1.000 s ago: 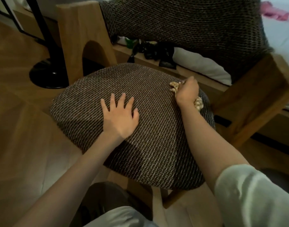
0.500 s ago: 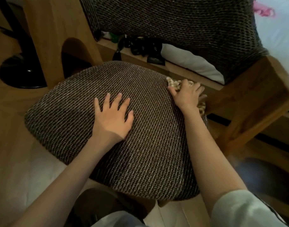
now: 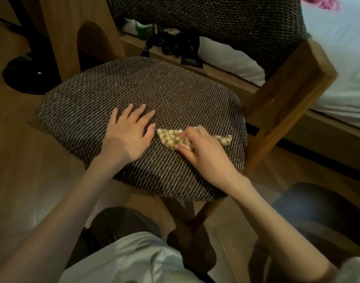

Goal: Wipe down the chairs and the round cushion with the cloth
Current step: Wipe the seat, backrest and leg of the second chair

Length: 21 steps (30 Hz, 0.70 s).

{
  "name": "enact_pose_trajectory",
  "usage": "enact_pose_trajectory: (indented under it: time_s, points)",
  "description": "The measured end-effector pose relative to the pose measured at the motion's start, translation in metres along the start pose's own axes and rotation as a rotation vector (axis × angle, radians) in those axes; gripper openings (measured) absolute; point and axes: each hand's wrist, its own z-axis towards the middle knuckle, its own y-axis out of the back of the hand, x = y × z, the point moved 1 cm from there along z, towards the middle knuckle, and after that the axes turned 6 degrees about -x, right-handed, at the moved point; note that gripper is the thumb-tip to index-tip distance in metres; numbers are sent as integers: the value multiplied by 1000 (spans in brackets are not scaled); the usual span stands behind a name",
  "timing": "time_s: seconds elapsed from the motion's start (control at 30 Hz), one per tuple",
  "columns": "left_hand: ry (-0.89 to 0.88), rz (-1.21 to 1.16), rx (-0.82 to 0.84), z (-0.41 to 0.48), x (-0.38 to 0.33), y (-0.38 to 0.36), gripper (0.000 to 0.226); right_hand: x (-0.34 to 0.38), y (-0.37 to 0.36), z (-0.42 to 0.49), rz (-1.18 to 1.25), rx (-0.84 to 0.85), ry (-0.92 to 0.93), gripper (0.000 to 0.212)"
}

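Wood-plank floor [image 3: 32, 160] surrounds a wooden-framed chair [image 3: 287, 94], seen from above. Its dark woven seat cushion [image 3: 154, 88] fills the middle of the view, and the matching woven backrest [image 3: 215, 17] rises at 12 o'clock.

On the cushion, the left hand [image 3: 130, 133] lies flat a little toward 7 o'clock from the centre, palm down and fingers straight and spread, grasping nothing. Just beside it, toward 4 o'clock on the cushion, lies a beige checked cloth [image 3: 171, 137]. The right hand [image 3: 203, 152] sits on top of it with fingers bent over the fabric, clutching it against the weave. One corner of the cloth points toward the left thumb and nearly touches it; the other end sticks out past the right hand toward 3 o'clock.

At 2 o'clock, a bed with a white sheet [image 3: 338, 68] stands behind the chair frame, with something pink [image 3: 322, 2] on it. A black round base [image 3: 25, 78] rests on the floor at 9 o'clock. Dark objects [image 3: 175, 45], too dim to identify, sit on a wooden ledge under the backrest.
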Motion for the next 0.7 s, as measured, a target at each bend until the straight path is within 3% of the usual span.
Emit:
enact_pose_trajectory:
  time_s: [0.13,0.33,0.57,0.7]
  points:
    - [14,-19,-26,-11,-4,3,53,-10,4,-5,-38,-55,16,26]
    - [-1,-74,-137,-27,-7,5,47,-45,6,40,-287,-201,-284,31]
    - [-7,-110,-191,-36,-8,7,45,-7,4,-27,-156,-304,-99,27]
    - [-6,-156,-284,-51,-5,11,48,8,3,-46,-76,-249,67,25]
